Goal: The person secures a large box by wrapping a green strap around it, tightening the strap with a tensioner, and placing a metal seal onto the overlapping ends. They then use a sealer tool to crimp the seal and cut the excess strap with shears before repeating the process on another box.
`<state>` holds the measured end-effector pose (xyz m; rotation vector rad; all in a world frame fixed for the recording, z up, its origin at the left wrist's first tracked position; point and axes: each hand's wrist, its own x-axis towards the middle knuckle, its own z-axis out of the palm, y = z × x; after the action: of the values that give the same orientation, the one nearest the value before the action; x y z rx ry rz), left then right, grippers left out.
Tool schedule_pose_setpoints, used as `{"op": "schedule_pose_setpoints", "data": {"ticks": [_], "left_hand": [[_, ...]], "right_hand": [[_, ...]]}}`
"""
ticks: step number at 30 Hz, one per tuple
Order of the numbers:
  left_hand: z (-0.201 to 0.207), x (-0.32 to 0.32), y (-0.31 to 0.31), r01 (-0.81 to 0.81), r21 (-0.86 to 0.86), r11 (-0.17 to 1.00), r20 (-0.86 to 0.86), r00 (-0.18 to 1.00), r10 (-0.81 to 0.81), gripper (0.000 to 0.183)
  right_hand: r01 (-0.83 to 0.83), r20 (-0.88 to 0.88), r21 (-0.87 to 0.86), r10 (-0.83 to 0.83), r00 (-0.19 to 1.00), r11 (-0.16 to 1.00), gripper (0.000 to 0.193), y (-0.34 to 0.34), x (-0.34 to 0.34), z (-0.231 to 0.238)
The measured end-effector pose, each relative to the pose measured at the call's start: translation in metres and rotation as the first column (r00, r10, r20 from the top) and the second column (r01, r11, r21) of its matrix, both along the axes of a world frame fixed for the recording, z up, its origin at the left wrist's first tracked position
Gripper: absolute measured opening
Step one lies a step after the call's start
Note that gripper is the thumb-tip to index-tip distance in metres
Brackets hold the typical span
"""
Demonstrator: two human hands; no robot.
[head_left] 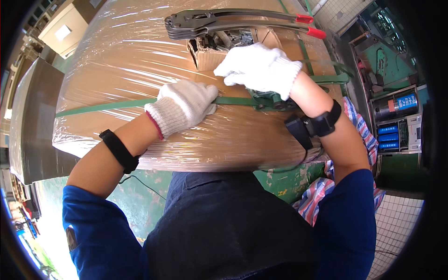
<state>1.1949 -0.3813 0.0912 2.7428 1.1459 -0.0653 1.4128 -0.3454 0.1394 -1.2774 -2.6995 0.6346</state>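
Observation:
A green packing strap [107,108] runs across a carton wrapped in clear film [140,60]. My left hand [184,105], in a white knit glove, is closed around the strap, its fingers curled over it. Right of it, a green strap tensioner [273,101] sits on the strap, partly covered by my right hand [261,70]. The gloved fingers of that hand are bent together in front of a small open cardboard box [210,59]; whatever they hold is hidden. Metal strap seals [228,39] fill the box. A crimping tool with red-tipped handles [242,21] lies across its top.
More strap [326,79] lies loose at the right. Another wrapped carton [35,116] stands at the left. Striped plastic sheeting [317,196] hangs by the right edge, near a green cabinet with blue canisters [388,135]. A thin cable [147,186] hangs by my left arm.

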Motion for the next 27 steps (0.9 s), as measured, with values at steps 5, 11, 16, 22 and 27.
{"op": "schedule_pose_setpoints", "data": {"ticks": [5,11,16,22,27], "left_hand": [[-0.001,-0.002,-0.002,-0.122,-0.143,0.982,0.065,0.989,0.132,0.031],[-0.010,-0.008,-0.005,-0.137,-0.187,0.973,0.171,0.971,0.170,0.032],[-0.006,-0.007,-0.008,-0.150,-0.228,0.962,0.227,0.953,0.202,0.028],[-0.003,-0.005,-0.005,-0.125,-0.220,0.967,0.209,0.963,0.172,0.029],[-0.011,-0.007,0.003,-0.077,-0.168,0.983,0.160,0.982,0.104,0.031]], "right_hand": [[-0.053,-0.095,-0.077,0.046,0.994,0.996,0.027,0.012,0.014,-0.022],[0.021,-0.309,-0.577,-0.242,0.920,0.816,0.027,0.005,0.006,-0.029],[0.138,-0.036,-0.506,-0.181,0.983,0.852,0.029,-0.001,-0.010,-0.017],[0.078,0.285,-0.272,0.002,0.959,0.959,0.024,-0.007,-0.026,-0.008],[-0.104,0.388,0.003,0.095,0.917,0.995,0.022,-0.015,-0.031,-0.031]]}}
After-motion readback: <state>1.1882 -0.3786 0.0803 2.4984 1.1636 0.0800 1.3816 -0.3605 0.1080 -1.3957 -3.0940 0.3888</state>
